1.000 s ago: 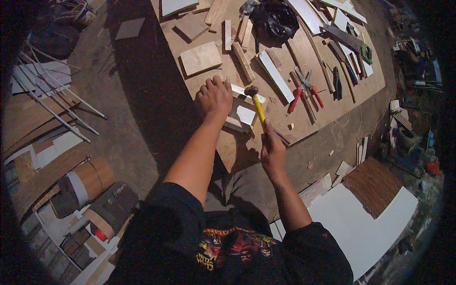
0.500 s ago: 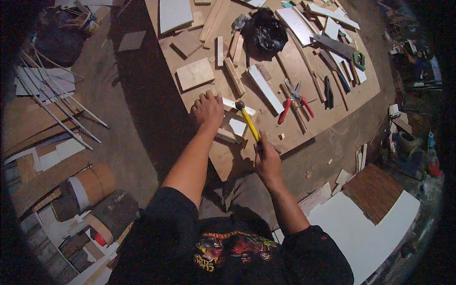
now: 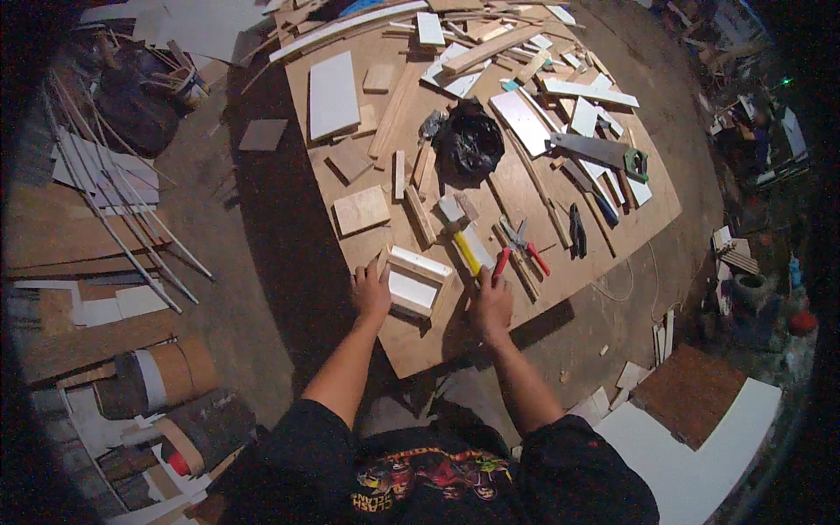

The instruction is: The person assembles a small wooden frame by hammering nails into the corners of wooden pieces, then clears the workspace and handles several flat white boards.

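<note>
A small open wooden box (image 3: 444,296) with a white inside sits at the table's near corner. My left hand (image 3: 371,292) is closed on its left side, fingers over the edge. In my right hand (image 3: 492,306), to the right of the box, is a hammer (image 3: 468,252) with a yellow handle. Its head points away from me, above the table and slightly blurred. Just right of the hammer lie red-handled snips (image 3: 518,245), jaws apart, across a thin wood strip. A light wood block (image 3: 361,210) rests beyond the box.
The wooden table (image 3: 416,348) carries many offcuts, a crumpled black plastic bag (image 3: 470,144), dark pliers (image 3: 577,232) and a green-handled handsaw (image 3: 595,150). A white board (image 3: 700,464) lies low at right. Long thin rods (image 3: 122,210) and scraps cover the floor at left.
The hammer has swung up and away from the box, its head now farther off to the right. My left hand stays on the box. The view has shifted, showing more of the table's far end.
</note>
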`<state>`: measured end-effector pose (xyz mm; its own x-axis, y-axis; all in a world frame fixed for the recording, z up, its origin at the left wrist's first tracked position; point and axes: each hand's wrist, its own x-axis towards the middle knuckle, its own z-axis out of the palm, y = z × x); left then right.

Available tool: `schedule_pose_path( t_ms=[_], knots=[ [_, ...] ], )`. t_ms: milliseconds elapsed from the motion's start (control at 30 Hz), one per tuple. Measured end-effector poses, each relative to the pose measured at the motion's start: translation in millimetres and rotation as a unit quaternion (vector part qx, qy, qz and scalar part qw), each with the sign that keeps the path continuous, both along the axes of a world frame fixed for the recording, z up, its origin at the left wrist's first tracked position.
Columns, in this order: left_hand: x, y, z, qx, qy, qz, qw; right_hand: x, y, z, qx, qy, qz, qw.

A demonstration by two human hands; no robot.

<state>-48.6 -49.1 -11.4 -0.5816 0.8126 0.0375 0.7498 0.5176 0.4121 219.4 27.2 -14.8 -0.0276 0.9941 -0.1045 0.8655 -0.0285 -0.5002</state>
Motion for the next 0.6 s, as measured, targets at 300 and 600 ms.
schedule_pose_path(
  t_ms=[300,600],
  knots=[
    [-15,43,28,-0.046,-0.006,-0.114,0.992,-61,31,10,-0.092,-0.035,0.216,0.971],
    [-30,82,52,-0.150,0.004,-0.211,0.966,-64,41,46,-0.138,0.027,0.252,0.957]
  ],
)
